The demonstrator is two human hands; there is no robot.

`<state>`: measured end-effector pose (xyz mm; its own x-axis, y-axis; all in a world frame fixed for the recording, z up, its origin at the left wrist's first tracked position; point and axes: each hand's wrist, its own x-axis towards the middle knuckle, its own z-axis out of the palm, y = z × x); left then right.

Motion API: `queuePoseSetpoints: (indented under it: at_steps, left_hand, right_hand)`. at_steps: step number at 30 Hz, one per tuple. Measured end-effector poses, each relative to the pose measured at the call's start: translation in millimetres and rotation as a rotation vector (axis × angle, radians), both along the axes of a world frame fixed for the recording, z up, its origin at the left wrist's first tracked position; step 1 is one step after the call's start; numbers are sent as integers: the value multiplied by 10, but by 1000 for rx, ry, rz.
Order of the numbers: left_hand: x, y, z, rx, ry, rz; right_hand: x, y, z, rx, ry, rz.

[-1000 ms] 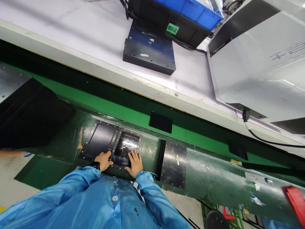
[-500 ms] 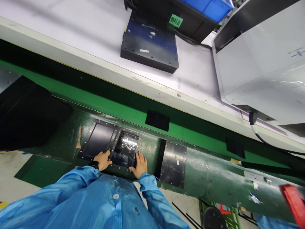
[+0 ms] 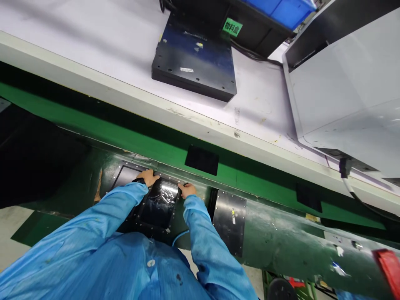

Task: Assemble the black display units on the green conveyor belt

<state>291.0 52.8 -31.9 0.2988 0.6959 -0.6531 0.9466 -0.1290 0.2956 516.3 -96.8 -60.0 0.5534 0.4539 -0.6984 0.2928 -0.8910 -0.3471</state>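
A black framed panel with a glossy film (image 3: pixel 158 202) lies on the dark green conveyor belt (image 3: pixel 275 233) right in front of me. My left hand (image 3: pixel 149 177) rests on its far left corner, fingers curled over the edge. At the far right corner my right hand (image 3: pixel 187 190) is closed on the panel's edge. Both arms, in blue sleeves, reach forward over the panel. A second black framed panel (image 3: pixel 125 177) lies to the left, mostly hidden by my left arm.
A flat black plate (image 3: pixel 229 221) lies on the belt to the right. Beyond the belt runs a white bench (image 3: pixel 109 50) carrying a black box (image 3: pixel 195 60), blue bins (image 3: pixel 287 10) and a large grey machine (image 3: pixel 346 79). A red object (image 3: pixel 389 268) sits far right.
Both hands have moved from the near edge of the filmed panel to its far corners, with my arms stretched over it. The view has shifted slightly forward.
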Motion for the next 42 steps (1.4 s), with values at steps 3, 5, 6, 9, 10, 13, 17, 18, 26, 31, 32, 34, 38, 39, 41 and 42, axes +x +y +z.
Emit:
queuePoseSetpoints:
  at_steps: [3,5,6,9,10,13,17,18,26,31,32,34,38,39,41,42]
  left_hand:
    - [33,87,-26,-19,-1,-56]
    - [31,83,-23,-37,-4,-61]
    - [31,74,-16,-41,-1,-55]
    - [36,42,8,-32,19,-28]
    - [39,35,15,-29,23,-19]
    - [59,40,40,-48,25,-14]
    - [88,68,124,-40,10,-7]
    - [70,44,147,-36,8,-2]
    - [-904,-1157,107,-144,71,-164]
    - [-1193,-1534,150,-204,93,-178]
    - [-1175,-1522,166,-209,92,-172]
    - [-1121,-1481,204,-221,103,-145]
    - [-1067,-1459,257,-216,121,-75]
    - [-1069,-1464,256,-214,118,-67]
    - [-1086,-1471,234,-211,111,-61]
    - [-1095,-1471,217,-210,108,-60]
  right_hand:
    - [52,2,-10,-7,81,-40]
    - [89,26,15,-16,122,-30]
    - [103,45,29,-19,141,-30]
    - [125,96,55,-23,182,-46]
    - [129,108,52,-26,187,-52]
    - [151,139,23,-43,192,-49]
    - [191,196,22,-39,197,-19]
    - [181,185,36,-34,179,-9]
    - [-668,-1148,-14,-1,-44,190]
    - [-1030,-1698,-14,-84,-37,237]
    - [-1020,-1682,-5,-91,-39,283]
    - [-966,-1598,25,-104,-40,390]
    - [-887,-1465,77,-136,-68,577]
    - [-885,-1459,79,-136,-79,613]
    - [-894,-1473,70,-126,-92,659]
    - [-902,-1484,62,-121,-94,669]
